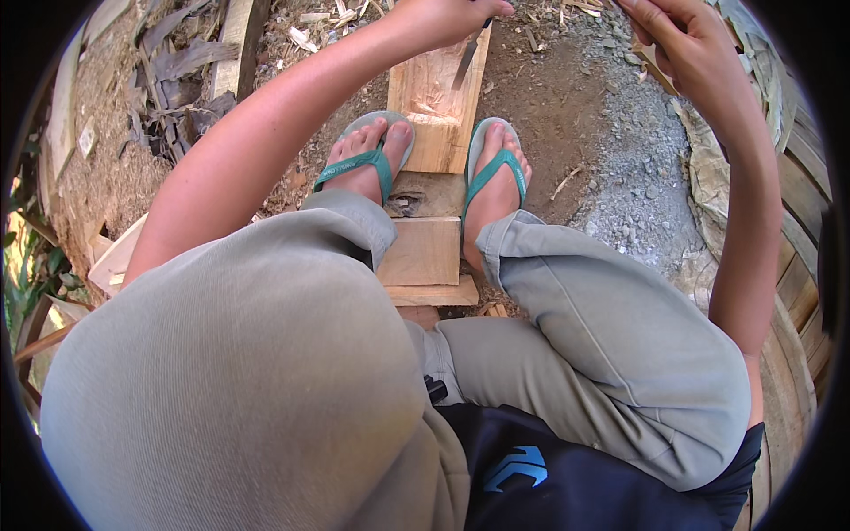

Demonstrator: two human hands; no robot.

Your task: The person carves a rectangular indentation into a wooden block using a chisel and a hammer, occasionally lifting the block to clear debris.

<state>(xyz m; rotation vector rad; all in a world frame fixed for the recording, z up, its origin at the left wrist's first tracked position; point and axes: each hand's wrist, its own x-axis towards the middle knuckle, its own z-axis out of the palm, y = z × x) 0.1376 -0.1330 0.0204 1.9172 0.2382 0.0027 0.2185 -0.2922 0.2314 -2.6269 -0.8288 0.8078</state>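
My left hand (pixel 443 19), at the top middle, is closed round the dark handle of a chisel (pixel 471 57). Its narrow metal blade slants down to a rough, freshly cut hollow in a pale wooden block (pixel 440 149). The block lies between my feet, and its far end is hidden behind my left hand and arm. At the upper right my right hand (pixel 677 40) is raised with its fingers curled in. The frame's upper edge cuts it off, so I cannot make out what it holds, if anything.
My feet in green flip-flops (pixel 363 162) flank the block. Nearer to me lies a squared wood piece (pixel 421 252) on a thin board (pixel 431 295). Grey gravel (pixel 633 168) covers ground at the right; bark strips (pixel 181 84) and wood chips (pixel 303 40) are scattered left. Planks (pixel 797 265) line the right side.
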